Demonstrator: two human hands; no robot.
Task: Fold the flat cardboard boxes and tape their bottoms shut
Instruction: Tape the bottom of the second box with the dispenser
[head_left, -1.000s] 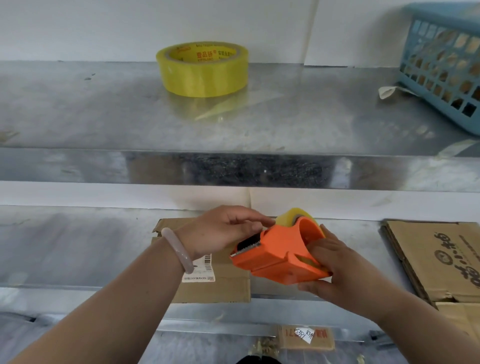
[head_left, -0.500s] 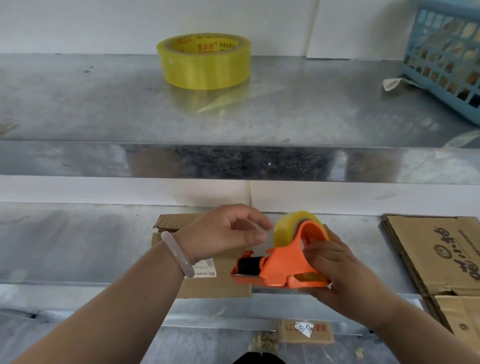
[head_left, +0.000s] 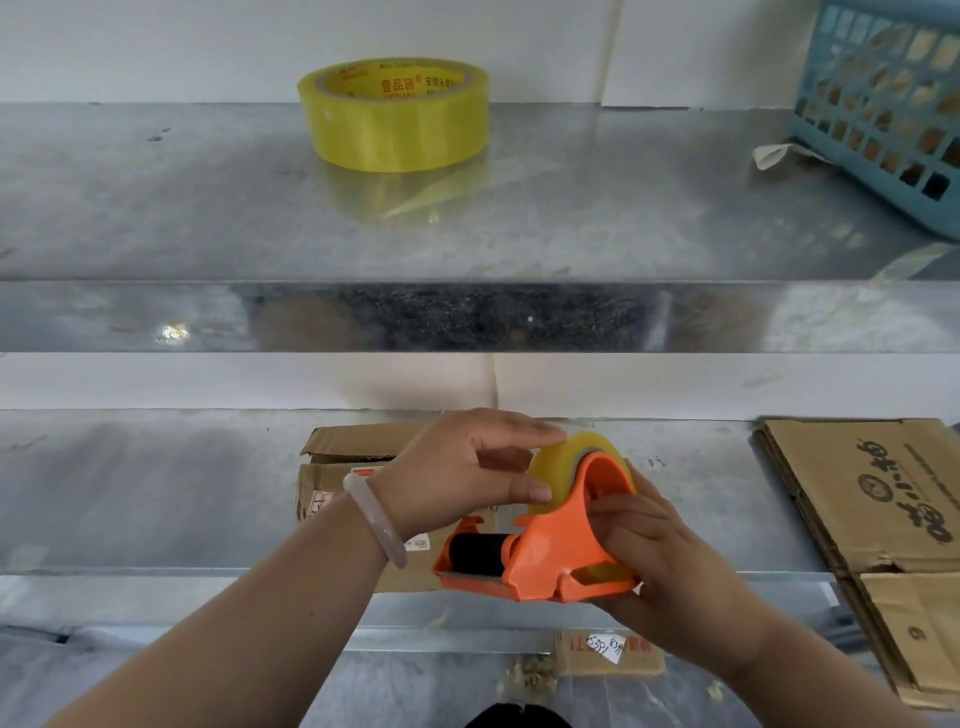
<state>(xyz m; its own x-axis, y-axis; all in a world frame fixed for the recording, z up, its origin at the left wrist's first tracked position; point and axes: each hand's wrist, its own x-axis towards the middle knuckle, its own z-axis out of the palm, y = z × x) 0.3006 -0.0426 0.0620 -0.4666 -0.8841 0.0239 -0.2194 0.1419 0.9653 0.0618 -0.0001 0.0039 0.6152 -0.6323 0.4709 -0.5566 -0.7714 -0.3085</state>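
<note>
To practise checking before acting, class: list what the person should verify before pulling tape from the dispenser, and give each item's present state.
1. Grip of right hand on dispenser: ok.
2. Seating of roll in dispenser: ok.
3. Hold of left hand on roll: ok, thumb and fingers pinch it.
4. Tape end over roller: cannot tell.
5. Folding of boxes: not ok; they lie flat.
6. A spare roll in sight: ok, on upper shelf.

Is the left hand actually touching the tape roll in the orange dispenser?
Touching. The head view shows the left hand pinching the tape roll: thumb against its side, fingers over its top, no gap visible.
</note>
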